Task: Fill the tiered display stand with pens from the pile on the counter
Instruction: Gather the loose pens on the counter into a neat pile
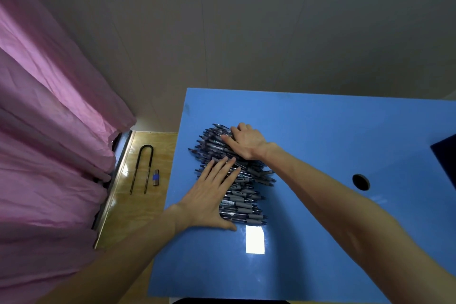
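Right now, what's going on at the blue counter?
A person has both hands on a pile of pens lying on the blue counter. The left hand lies flat on the pile's near left side, fingers straight. The right hand presses on the far end, its fingers bent over the pens. No pen is lifted yet. A dark object shows at the right edge; whether it is the display stand cannot be told.

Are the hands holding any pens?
No. The left hand and right hand lie flat on the pile of pens, fingers straight, gripping none.
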### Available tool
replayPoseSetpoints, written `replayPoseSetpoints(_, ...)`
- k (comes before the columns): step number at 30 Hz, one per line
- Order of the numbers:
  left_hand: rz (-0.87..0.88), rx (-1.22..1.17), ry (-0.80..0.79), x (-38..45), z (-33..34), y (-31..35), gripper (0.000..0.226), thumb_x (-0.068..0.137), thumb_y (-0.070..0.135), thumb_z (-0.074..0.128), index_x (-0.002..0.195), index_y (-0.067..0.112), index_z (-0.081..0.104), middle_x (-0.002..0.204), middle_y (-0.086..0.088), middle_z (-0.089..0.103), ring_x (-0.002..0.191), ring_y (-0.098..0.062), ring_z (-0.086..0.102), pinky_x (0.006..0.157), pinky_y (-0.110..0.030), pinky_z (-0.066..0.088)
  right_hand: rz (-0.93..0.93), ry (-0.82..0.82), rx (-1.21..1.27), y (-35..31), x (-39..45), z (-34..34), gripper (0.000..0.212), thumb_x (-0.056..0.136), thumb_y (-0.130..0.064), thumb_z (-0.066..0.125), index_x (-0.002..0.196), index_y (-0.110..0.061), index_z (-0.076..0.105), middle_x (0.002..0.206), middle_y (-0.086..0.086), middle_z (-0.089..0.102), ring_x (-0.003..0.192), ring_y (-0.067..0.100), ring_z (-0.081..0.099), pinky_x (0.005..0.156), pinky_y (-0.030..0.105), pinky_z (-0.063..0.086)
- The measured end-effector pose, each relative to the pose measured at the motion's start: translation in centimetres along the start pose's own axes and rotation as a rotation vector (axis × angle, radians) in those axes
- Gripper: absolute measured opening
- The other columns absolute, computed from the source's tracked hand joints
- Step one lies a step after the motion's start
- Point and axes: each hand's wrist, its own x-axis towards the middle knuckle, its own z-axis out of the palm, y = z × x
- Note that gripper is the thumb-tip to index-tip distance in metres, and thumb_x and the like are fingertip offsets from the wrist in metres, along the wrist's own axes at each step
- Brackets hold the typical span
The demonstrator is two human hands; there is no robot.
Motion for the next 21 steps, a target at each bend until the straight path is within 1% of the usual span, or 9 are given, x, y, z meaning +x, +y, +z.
replayPoseSetpoints(5, 0.049, 0.008, 0.036, -0.4, 0.2, -0.1, 0.142, 0.064, 0.102, 0.044, 0.164, 0.012, 0.0, 0.17, -0.012, -0.013, 0.157, -0.028, -0.016, 0.126, -0.056, -0.001, 0.028, 0.033, 0.018, 0.2, 0.0, 0.0, 0.075, 0.099, -0.071, 0.02, 0.13, -0.012, 0.054, 0.128, 0.014, 0.052, 0.119, 0.031, 0.048, 0.101, 0.048, 0.04)
replayPoseSetpoints(10, 0.051, 0.034, 0.021, -1.0, 0.5, 0.1, 0.138, 0.067, 0.101, 0.042, 0.164, 0.011, 0.002, 0.171, -0.013, -0.01, 0.157, -0.028, -0.014, 0.126, -0.058, 0.004, 0.015, 0.083, 0.03, 1.0, -0.2, 0.6, 0.073, 0.099, -0.07, 0.019, 0.129, -0.015, 0.056, 0.131, 0.013, 0.049, 0.119, 0.03, 0.046, 0.103, 0.047, 0.039)
replayPoseSetpoints(15, 0.034, 0.028, 0.042, -1.8, 0.6, 0.5, 0.141, 0.065, 0.103, 0.041, 0.164, 0.011, 0.003, 0.171, -0.012, -0.01, 0.157, -0.028, -0.014, 0.126, -0.059, 0.006, 0.013, 0.115, 0.023, 1.1, -0.3, 0.9, 0.073, 0.099, -0.069, 0.017, 0.125, -0.013, 0.057, 0.128, 0.012, 0.05, 0.116, 0.029, 0.047, 0.103, 0.046, 0.039)
replayPoseSetpoints(21, 0.097, 0.036, 0.074, -1.7, 0.6, 0.4, 0.14, 0.064, 0.104, 0.04, 0.164, 0.011, 0.007, 0.171, -0.013, -0.007, 0.158, -0.029, -0.009, 0.125, -0.061, 0.007, 0.045, 0.129, 0.068, 0.9, -0.5, 0.8, 0.073, 0.1, -0.067, 0.02, 0.136, -0.011, 0.049, 0.13, 0.013, 0.052, 0.119, 0.031, 0.047, 0.103, 0.047, 0.038)
